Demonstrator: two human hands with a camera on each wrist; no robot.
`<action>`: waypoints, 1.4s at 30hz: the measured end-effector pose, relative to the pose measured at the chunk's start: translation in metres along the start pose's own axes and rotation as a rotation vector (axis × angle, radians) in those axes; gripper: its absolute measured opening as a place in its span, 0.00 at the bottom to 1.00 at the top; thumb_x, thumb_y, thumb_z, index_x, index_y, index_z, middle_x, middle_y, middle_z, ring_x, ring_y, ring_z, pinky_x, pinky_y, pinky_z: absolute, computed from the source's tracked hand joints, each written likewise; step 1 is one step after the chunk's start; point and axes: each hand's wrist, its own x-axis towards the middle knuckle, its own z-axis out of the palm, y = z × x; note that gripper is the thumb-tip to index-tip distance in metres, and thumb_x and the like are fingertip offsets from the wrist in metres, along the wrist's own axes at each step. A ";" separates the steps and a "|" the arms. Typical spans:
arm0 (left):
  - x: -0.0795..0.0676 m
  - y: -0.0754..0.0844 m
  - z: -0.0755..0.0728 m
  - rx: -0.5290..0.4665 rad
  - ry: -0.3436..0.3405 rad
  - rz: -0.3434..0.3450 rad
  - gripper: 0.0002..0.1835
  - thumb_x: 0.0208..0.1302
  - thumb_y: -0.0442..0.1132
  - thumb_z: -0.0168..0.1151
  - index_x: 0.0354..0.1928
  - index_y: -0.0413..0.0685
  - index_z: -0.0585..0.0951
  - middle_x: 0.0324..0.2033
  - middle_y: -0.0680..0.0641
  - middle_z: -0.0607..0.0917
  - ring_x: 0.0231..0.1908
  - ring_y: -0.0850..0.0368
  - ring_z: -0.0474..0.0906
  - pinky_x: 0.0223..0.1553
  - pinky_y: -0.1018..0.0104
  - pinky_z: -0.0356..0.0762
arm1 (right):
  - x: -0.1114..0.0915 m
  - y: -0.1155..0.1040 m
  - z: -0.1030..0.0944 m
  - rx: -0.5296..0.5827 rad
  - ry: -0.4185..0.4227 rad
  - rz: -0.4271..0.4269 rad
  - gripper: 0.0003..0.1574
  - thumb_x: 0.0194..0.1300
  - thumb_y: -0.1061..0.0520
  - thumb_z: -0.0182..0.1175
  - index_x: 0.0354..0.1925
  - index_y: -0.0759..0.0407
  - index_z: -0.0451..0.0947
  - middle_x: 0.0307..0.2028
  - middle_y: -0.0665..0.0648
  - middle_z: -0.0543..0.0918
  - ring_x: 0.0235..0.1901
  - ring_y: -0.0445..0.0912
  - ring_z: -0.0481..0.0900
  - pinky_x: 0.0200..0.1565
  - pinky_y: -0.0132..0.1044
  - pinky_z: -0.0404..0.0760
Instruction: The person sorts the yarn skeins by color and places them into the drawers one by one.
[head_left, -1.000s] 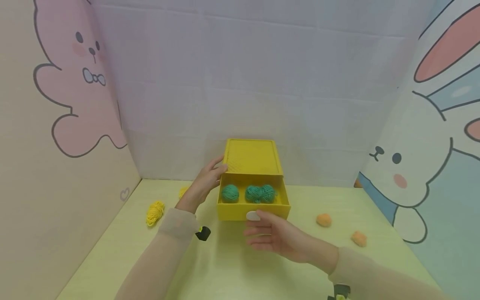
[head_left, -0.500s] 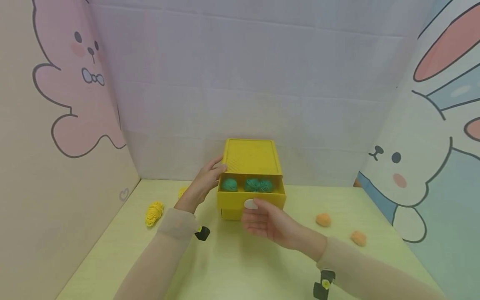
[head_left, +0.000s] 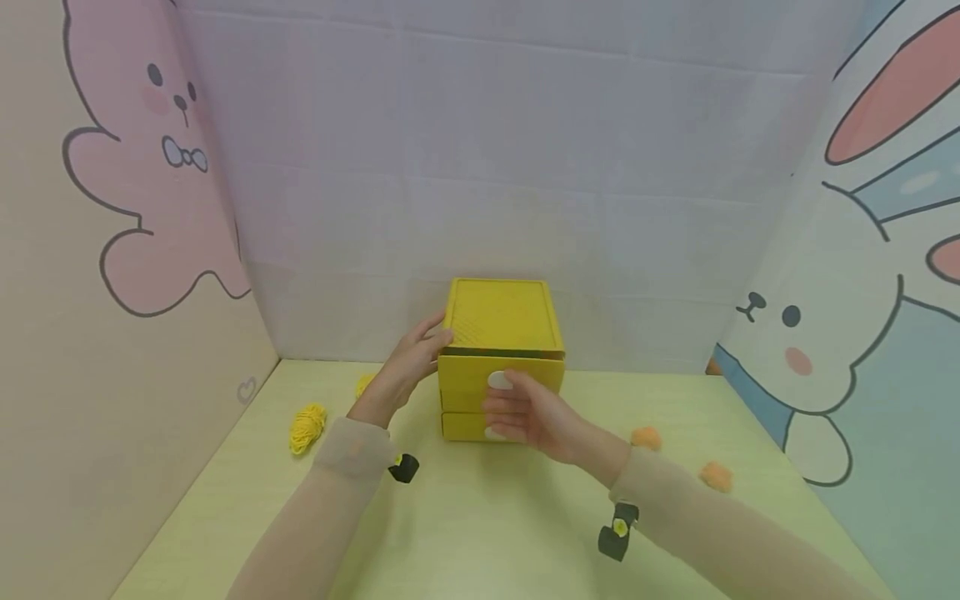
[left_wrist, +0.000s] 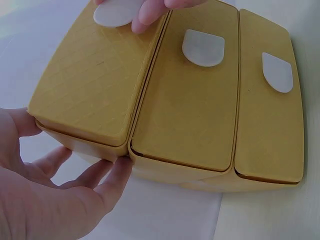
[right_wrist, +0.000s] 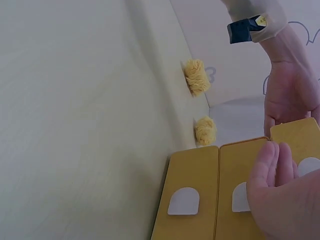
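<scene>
A yellow drawer box (head_left: 504,312) stands against the back wall. Its three drawers with white handles show in the left wrist view. The top drawer (left_wrist: 92,85) is pushed in, with a narrow dark gap along its upper edge in the head view. My left hand (head_left: 407,364) holds the box's left side, thumb on the top front corner and fingers against the side wall. At the drawer front, my right hand (head_left: 543,418) touches the top white handle (head_left: 500,380), its fingers extended and close together in the right wrist view. The drawer's contents are hidden.
Two yellow yarn bundles, one front (head_left: 307,427) and one farther back (head_left: 363,384), lie left of the box. To the right are two small orange lumps (head_left: 716,476), the other (head_left: 647,438) nearer the box. White and cartoon-printed panels enclose the table (head_left: 465,525).
The top drawer has slid back into the box, and the green yarn balls inside it have gone from sight. My right hand moved forward with it; the left stayed in place.
</scene>
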 end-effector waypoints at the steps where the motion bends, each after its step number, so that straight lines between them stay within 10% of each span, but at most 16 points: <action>1: 0.000 0.000 0.000 0.000 0.002 0.001 0.34 0.71 0.54 0.55 0.75 0.66 0.56 0.68 0.43 0.66 0.69 0.44 0.61 0.69 0.45 0.60 | 0.001 -0.001 0.000 -0.007 0.006 -0.001 0.41 0.72 0.35 0.49 0.67 0.65 0.65 0.64 0.70 0.71 0.57 0.59 0.78 0.59 0.47 0.76; 42: 0.002 0.000 0.000 -0.011 0.001 -0.014 0.34 0.71 0.55 0.55 0.75 0.67 0.57 0.70 0.47 0.64 0.68 0.47 0.63 0.69 0.47 0.61 | 0.015 -0.006 -0.013 -0.110 -0.009 -0.002 0.43 0.72 0.33 0.47 0.66 0.65 0.68 0.62 0.67 0.74 0.63 0.62 0.71 0.60 0.46 0.76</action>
